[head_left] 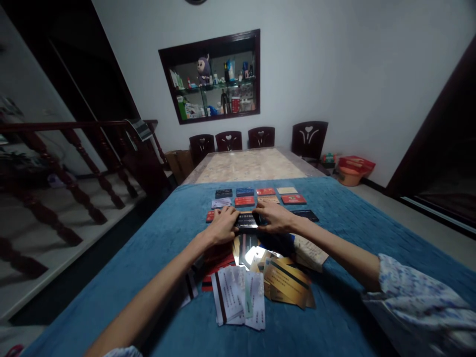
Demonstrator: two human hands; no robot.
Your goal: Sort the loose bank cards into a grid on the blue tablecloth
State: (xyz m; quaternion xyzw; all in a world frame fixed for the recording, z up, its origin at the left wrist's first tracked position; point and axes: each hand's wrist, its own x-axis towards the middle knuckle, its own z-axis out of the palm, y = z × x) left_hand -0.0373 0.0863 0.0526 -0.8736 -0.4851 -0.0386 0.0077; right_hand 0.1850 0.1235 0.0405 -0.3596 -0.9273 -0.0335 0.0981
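Between my two hands is a stack of black cards (247, 221) with pale print on top. My left hand (222, 225) grips its left end, fingers curled along the edge. At its right end, my right hand (275, 217) closes on it the same way. Just beyond lie short stacks of cards in rows, among them a red stack (244, 201), a blue stack (245, 192) and a black stack (305, 215). Nearer me are loose fanned piles: white cards (228, 297), gold cards (288, 282) and red cards (217, 267), partly hidden by my left arm.
A blue cloth (163, 248) covers the near part of the long table (256, 163). Dark wooden chairs (261, 137) stand at its far end. To the left runs a wooden railing (78, 144); an orange bucket (349, 176) sits on the floor at right.
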